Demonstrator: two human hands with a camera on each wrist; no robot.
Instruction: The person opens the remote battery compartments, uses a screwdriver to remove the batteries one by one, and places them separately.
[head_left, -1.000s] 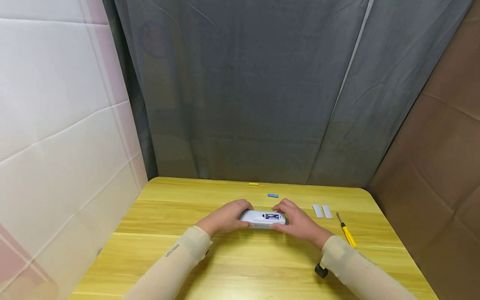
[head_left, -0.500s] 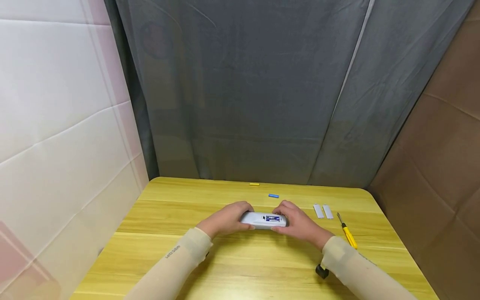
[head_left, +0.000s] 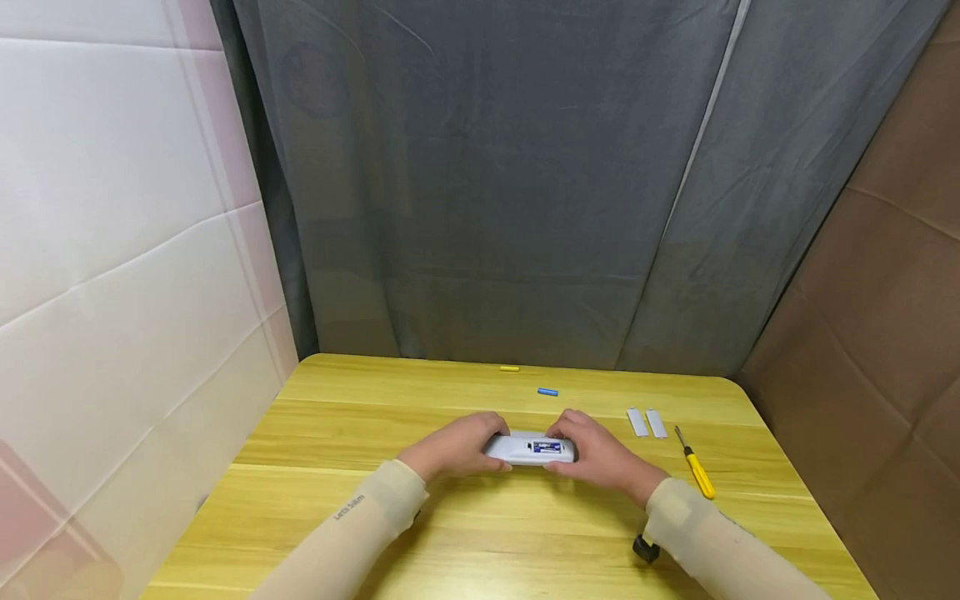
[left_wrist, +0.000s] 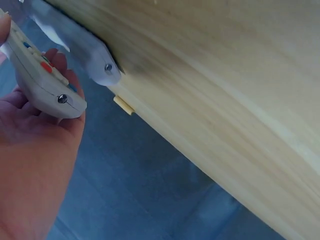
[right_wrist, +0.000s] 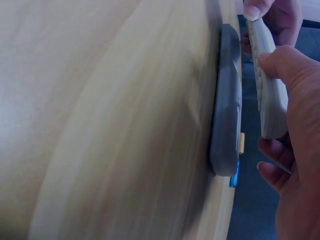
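- Remote control [head_left: 529, 448], white, sits just above the yellow wooden surface [head_left: 480, 533] near its middle, lying crosswise, and I see it gripped at both ends.
- My left hand [head_left: 455, 446] curls its fingers round the remote's 9 o'clock end; in the left wrist view the fingers [left_wrist: 60, 70] cup the buttoned face, which points down, with coloured buttons showing.
- My right hand [head_left: 596, 451] grips the 3 o'clock end, thumb on the near edge and fingers wrapped over the far edge; the right wrist view shows the thumb [right_wrist: 280, 62] pressed on the remote's edge.
- On the remote's upper side I can see an open battery bay with a blue-labelled battery [head_left: 547, 447] inside, just beside my right fingertips.
- A loose blue battery [head_left: 547, 392] lies on the surface at 12 o'clock from the remote, near but apart.
- A small yellow piece [head_left: 509, 367] lies farther off at 12 o'clock, by the far edge of the surface.
- Two flat grey covers [head_left: 647, 422] lie side by side at 2 o'clock from the remote, just beyond my right hand.
- A yellow-handled screwdriver [head_left: 695, 463] lies at 3 o'clock, past the covers, tip pointing away from me.
- Behind the surface hangs a grey curtain [head_left: 510, 183].
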